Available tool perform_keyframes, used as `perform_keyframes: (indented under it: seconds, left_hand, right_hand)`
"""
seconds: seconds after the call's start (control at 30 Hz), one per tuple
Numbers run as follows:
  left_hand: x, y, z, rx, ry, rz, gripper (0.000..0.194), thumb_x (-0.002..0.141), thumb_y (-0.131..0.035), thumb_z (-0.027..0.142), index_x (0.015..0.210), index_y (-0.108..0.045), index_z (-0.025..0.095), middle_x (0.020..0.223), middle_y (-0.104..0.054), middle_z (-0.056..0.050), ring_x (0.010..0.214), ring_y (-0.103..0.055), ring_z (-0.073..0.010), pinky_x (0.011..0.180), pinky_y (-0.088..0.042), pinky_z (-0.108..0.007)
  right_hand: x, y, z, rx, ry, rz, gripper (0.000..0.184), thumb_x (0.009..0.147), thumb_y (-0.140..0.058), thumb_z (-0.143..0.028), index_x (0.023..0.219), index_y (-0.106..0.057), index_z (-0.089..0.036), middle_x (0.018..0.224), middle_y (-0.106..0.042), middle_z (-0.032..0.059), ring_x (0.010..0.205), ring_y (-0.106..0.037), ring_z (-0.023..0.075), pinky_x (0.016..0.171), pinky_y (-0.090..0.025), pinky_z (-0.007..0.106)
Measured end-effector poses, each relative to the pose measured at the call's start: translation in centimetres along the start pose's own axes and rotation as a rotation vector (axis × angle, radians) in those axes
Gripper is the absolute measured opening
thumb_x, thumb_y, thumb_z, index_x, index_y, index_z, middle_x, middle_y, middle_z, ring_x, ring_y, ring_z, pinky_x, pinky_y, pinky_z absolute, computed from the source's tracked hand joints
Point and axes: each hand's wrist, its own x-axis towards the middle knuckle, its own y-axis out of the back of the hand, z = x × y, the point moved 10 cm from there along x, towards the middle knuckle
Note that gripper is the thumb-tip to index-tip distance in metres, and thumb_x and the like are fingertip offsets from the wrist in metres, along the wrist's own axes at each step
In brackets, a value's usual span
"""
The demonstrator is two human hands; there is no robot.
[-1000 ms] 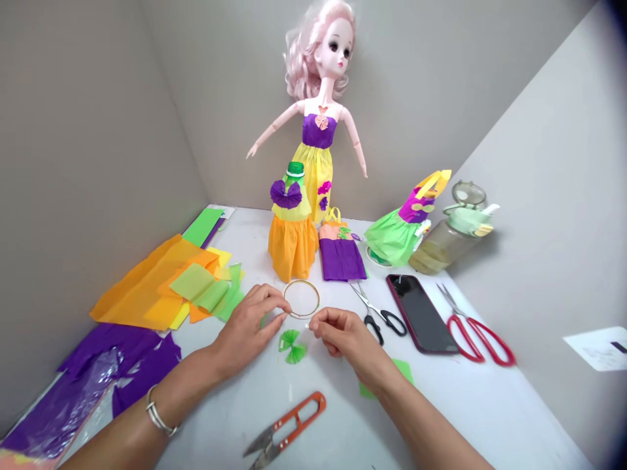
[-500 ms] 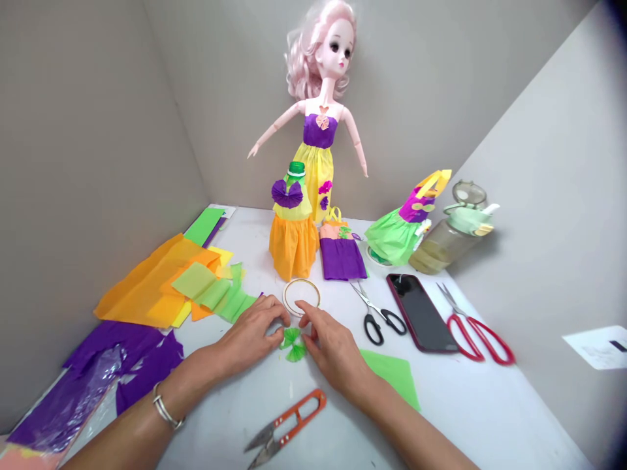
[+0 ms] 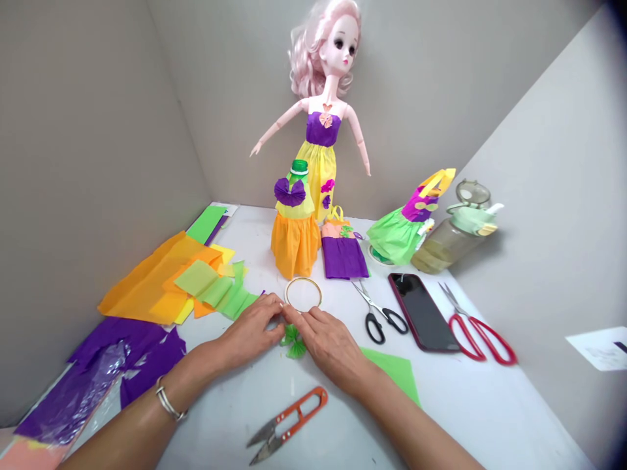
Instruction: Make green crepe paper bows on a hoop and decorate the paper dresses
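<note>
A small pleated green paper bow (image 3: 294,344) lies on the table under my fingertips, its upper part hidden by them. My left hand (image 3: 255,325) is at its left side, fingers curled and pressed together at the bow's upper edge. From the right, my right hand (image 3: 329,336) reaches across the top, its fingertips meeting the left ones and closed on the bow. Just beyond the fingers lies a thin tape ring (image 3: 304,294). Orange-handled thread snips (image 3: 294,418) lie nearer to me. A green paper sheet (image 3: 394,373) is partly under my right forearm.
Behind stand a doll (image 3: 323,130) and a bottle in an orange skirt (image 3: 294,241). Black scissors (image 3: 376,316), a phone (image 3: 422,313), red scissors (image 3: 477,333) and a water bottle (image 3: 445,241) are at right. Orange paper (image 3: 147,284) and purple paper (image 3: 151,365) lie at left.
My right hand has moved left over the bow, and its fingertips now meet those of my left hand. More of the bow is covered. The view has shifted slightly.
</note>
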Motion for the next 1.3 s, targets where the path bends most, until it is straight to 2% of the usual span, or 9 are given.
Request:
perform_keyframes:
  seconds: [0.2,0.33,0.47,0.6,0.7,0.87,1.1,1.23,1.3]
  left_hand:
    - [0.0,0.4,-0.3,-0.108,0.039,0.0,0.015,0.089,-0.046,0.028,0.085,-0.057,0.019,0.088,-0.058,-0.003,0.086,-0.053,-0.0187,0.079,-0.044,-0.032]
    - [0.0,0.8,-0.2,-0.044,0.011,0.026,0.015,0.088,-0.047,0.026,0.085,-0.06,0.018,0.09,-0.06,-0.004,0.087,-0.053,-0.0199,0.08,-0.044,-0.034]
    - [-0.1,0.8,-0.2,-0.002,-0.007,0.039,0.014,0.086,-0.049,0.024,0.083,-0.061,0.018,0.092,-0.061,-0.005,0.091,-0.053,-0.0215,0.085,-0.043,-0.037]
    - [-0.1,0.9,-0.2,-0.028,-0.005,0.051,0.015,0.086,-0.048,0.024,0.083,-0.061,0.018,0.092,-0.06,-0.005,0.092,-0.053,-0.0212,0.086,-0.043,-0.036]
    - [-0.1,1.1,-0.2,-0.151,0.035,0.035,0.019,0.089,-0.046,0.029,0.089,-0.061,0.018,0.094,-0.06,-0.005,0.091,-0.053,-0.0202,0.083,-0.044,-0.033]
    - [0.0,0.5,-0.3,-0.472,0.139,-0.071,0.027,0.09,-0.046,0.04,0.095,-0.059,0.017,0.096,-0.063,-0.005,0.09,-0.056,-0.0193,0.082,-0.044,-0.031]
    - [-0.2,-0.7,0.7,-0.709,0.184,-0.154,0.028,0.082,-0.059,0.044,0.085,-0.056,0.017,0.09,-0.062,-0.004,0.086,-0.057,-0.0189,0.08,-0.043,-0.029]
    - [-0.2,-0.8,0.5,-0.735,0.188,-0.126,0.026,0.08,-0.062,0.042,0.082,-0.055,0.017,0.082,-0.059,-0.002,0.081,-0.055,-0.0174,0.077,-0.043,-0.029]
    - [-0.1,-0.7,0.2,-0.742,0.19,-0.101,0.024,0.079,-0.063,0.039,0.081,-0.054,0.017,0.08,-0.057,-0.001,0.078,-0.054,-0.0161,0.075,-0.042,-0.028]
  right_hand:
    - [-0.4,0.4,0.2,-0.021,-0.015,0.043,0.057,0.092,-0.038,-0.003,0.146,-0.023,-0.009,0.087,-0.06,0.0077,0.08,-0.053,0.0229,0.07,-0.048,0.035]
    - [-0.4,0.9,-0.1,-0.006,0.02,0.015,0.06,0.091,-0.038,-0.002,0.148,-0.021,-0.01,0.088,-0.061,0.008,0.083,-0.054,0.0225,0.071,-0.048,0.034]
    - [-0.2,0.6,-0.7,-0.025,0.082,-0.04,0.062,0.09,-0.036,0.0,0.149,-0.018,-0.011,0.084,-0.062,0.0061,0.081,-0.052,0.0226,0.07,-0.047,0.034]
    - [-0.1,0.4,-0.9,-0.054,0.113,-0.03,0.061,0.091,-0.037,0.0,0.148,-0.017,-0.008,0.081,-0.061,0.0057,0.079,-0.052,0.0228,0.068,-0.047,0.034]
    - [-0.2,1.3,-1.0,-0.082,0.109,0.031,0.057,0.093,-0.034,-0.001,0.147,-0.019,-0.007,0.085,-0.063,0.0073,0.08,-0.053,0.0223,0.069,-0.047,0.035]
    - [-0.6,3.6,-1.9,-0.093,0.149,0.154,0.056,0.094,-0.035,-0.002,0.148,-0.018,-0.006,0.085,-0.065,0.0075,0.08,-0.057,0.0215,0.069,-0.047,0.035]
    - [-0.6,4.0,-2.2,-0.115,0.15,0.166,0.056,0.094,-0.036,-0.003,0.148,-0.02,-0.006,0.09,-0.066,0.0092,0.084,-0.058,0.0222,0.071,-0.048,0.036]
    - [-0.7,3.6,-1.6,-0.048,0.107,0.171,0.056,0.095,-0.035,-0.004,0.149,-0.02,-0.011,0.093,-0.067,0.0095,0.086,-0.058,0.022,0.074,-0.048,0.035]
    - [-0.9,3.7,-0.7,0.058,0.021,0.213,0.056,0.095,-0.038,-0.006,0.148,-0.023,-0.014,0.096,-0.066,0.0099,0.088,-0.057,0.0222,0.076,-0.048,0.036]
